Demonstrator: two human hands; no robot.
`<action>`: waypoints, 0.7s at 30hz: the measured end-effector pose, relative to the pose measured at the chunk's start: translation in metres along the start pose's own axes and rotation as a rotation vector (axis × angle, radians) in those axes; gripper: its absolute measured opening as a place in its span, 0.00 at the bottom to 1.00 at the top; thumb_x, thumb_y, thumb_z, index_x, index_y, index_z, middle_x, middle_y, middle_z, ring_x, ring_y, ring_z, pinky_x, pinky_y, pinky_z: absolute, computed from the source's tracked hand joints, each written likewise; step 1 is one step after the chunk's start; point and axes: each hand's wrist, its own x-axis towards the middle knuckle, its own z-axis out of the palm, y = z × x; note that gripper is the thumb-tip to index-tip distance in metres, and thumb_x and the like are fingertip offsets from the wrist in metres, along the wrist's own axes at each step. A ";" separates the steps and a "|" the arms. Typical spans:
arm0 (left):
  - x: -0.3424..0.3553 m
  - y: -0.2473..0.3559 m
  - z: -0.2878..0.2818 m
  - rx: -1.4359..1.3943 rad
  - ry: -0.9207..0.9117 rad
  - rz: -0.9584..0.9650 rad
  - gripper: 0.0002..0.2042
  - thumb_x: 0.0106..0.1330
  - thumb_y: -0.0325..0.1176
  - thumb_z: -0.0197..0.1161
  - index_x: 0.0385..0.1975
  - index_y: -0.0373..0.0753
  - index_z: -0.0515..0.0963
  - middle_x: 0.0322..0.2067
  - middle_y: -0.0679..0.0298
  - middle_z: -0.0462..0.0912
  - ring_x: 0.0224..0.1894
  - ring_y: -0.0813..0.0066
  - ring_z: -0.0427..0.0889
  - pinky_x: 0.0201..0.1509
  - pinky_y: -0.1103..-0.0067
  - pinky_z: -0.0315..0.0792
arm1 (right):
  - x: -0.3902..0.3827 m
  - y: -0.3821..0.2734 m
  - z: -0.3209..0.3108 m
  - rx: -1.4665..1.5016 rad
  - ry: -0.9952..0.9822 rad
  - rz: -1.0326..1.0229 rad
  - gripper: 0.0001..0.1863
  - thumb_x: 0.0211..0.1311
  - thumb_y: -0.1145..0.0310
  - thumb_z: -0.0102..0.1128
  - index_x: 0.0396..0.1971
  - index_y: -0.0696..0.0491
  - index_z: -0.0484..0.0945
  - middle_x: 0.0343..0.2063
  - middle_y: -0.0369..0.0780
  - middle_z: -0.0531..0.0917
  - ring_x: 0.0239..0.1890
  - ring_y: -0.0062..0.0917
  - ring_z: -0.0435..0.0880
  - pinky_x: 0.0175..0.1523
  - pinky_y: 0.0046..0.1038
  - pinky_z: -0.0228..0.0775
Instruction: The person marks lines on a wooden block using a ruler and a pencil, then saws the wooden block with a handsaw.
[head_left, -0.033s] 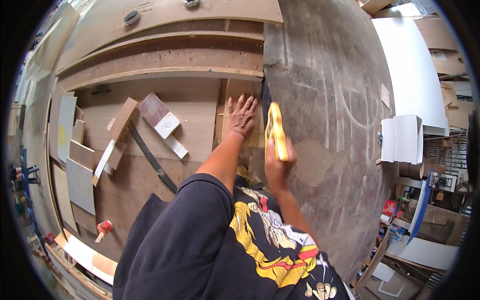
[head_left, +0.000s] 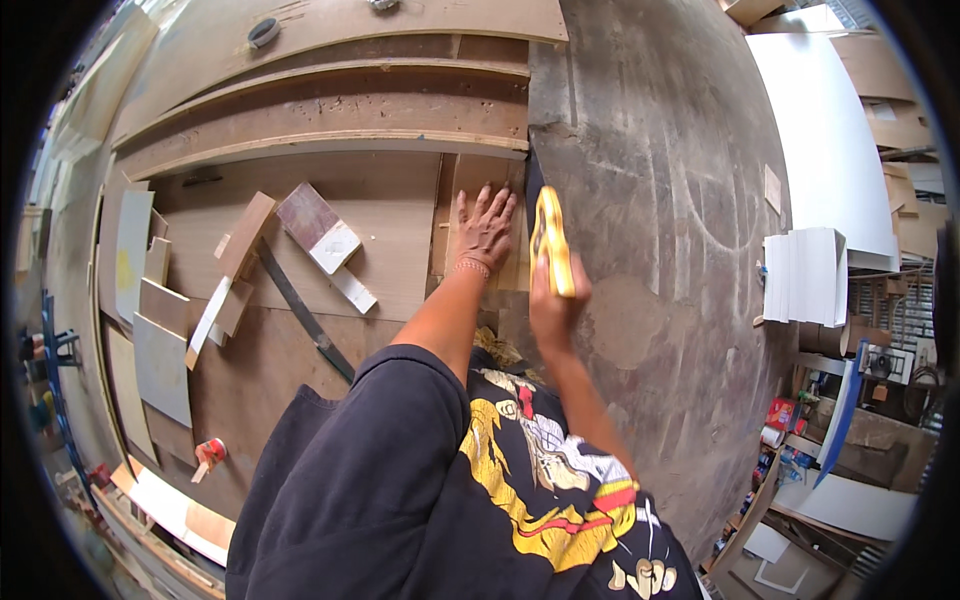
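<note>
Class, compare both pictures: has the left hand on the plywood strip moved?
No. The left hand lies flat on the plywood strip, fingertips equally near the long board's edge.

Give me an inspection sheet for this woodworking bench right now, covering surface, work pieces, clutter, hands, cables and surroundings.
Surface: plywood bench top, worn, with stacked long boards along its far side.
Job's things: narrow plywood strip under the left hand; yellow hand tool at its right edge.
Clutter: offcut blocks, dark metal bar, panel scraps, small red-capped item.
Hands: left hand flat on the strip; right hand gripping the yellow tool.
Cables: nothing seen.
Surroundings: grey concrete floor, stack of white sheets, large white panel, shelves of supplies at lower right.
</note>
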 end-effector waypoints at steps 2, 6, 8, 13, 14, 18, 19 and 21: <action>-0.002 -0.002 0.006 0.000 0.008 0.006 0.24 0.60 0.33 0.43 0.60 0.49 0.62 0.63 0.73 0.58 0.67 0.71 0.50 0.69 0.59 0.34 | 0.026 0.020 0.027 0.024 0.055 -0.036 0.06 0.51 0.78 0.57 0.22 0.61 0.69 0.18 0.51 0.74 0.22 0.47 0.75 0.26 0.38 0.66; -0.001 -0.006 0.008 -0.028 0.097 0.013 0.23 0.61 0.35 0.43 0.59 0.48 0.62 0.63 0.72 0.58 0.67 0.71 0.51 0.69 0.58 0.34 | 0.040 0.022 0.037 0.085 0.045 0.025 0.06 0.50 0.78 0.57 0.21 0.62 0.69 0.17 0.52 0.74 0.23 0.48 0.75 0.26 0.39 0.66; -0.001 -0.001 0.004 -0.031 0.088 0.012 0.24 0.60 0.35 0.44 0.59 0.48 0.63 0.62 0.72 0.59 0.67 0.71 0.51 0.69 0.57 0.34 | 0.036 0.019 0.030 0.045 0.039 -0.010 0.04 0.50 0.80 0.57 0.25 0.64 0.73 0.21 0.49 0.76 0.23 0.43 0.76 0.28 0.34 0.66; 0.001 -0.005 0.003 0.007 0.030 -0.029 0.25 0.57 0.32 0.45 0.59 0.49 0.63 0.62 0.72 0.59 0.67 0.72 0.52 0.69 0.57 0.34 | -0.019 -0.031 -0.027 0.011 -0.069 0.053 0.04 0.51 0.80 0.57 0.26 0.63 0.72 0.20 0.48 0.75 0.22 0.41 0.75 0.28 0.33 0.66; 0.000 -0.003 0.006 -0.001 0.030 -0.025 0.25 0.57 0.32 0.45 0.59 0.49 0.63 0.62 0.72 0.59 0.67 0.72 0.52 0.69 0.57 0.34 | -0.029 -0.029 -0.034 0.044 -0.053 0.094 0.04 0.52 0.78 0.57 0.25 0.61 0.71 0.19 0.49 0.75 0.22 0.43 0.76 0.27 0.35 0.66; -0.005 -0.007 0.005 0.021 0.023 -0.014 0.27 0.57 0.31 0.45 0.60 0.49 0.61 0.64 0.74 0.57 0.67 0.72 0.51 0.68 0.55 0.33 | -0.029 -0.029 -0.032 0.048 -0.035 0.079 0.05 0.52 0.77 0.57 0.24 0.58 0.70 0.18 0.50 0.76 0.22 0.45 0.77 0.26 0.36 0.67; -0.006 -0.006 0.006 0.020 0.025 -0.004 0.26 0.57 0.31 0.45 0.60 0.49 0.61 0.64 0.74 0.57 0.67 0.72 0.51 0.68 0.55 0.33 | -0.025 -0.023 -0.024 -0.011 -0.055 0.097 0.05 0.52 0.76 0.57 0.25 0.58 0.70 0.17 0.50 0.76 0.22 0.45 0.78 0.26 0.37 0.67; -0.005 -0.001 0.001 -0.007 0.006 0.007 0.26 0.58 0.32 0.44 0.61 0.48 0.61 0.64 0.74 0.57 0.67 0.71 0.51 0.68 0.55 0.33 | -0.010 -0.016 -0.004 0.054 -0.018 0.077 0.05 0.52 0.76 0.57 0.25 0.58 0.70 0.17 0.50 0.75 0.23 0.46 0.78 0.26 0.37 0.67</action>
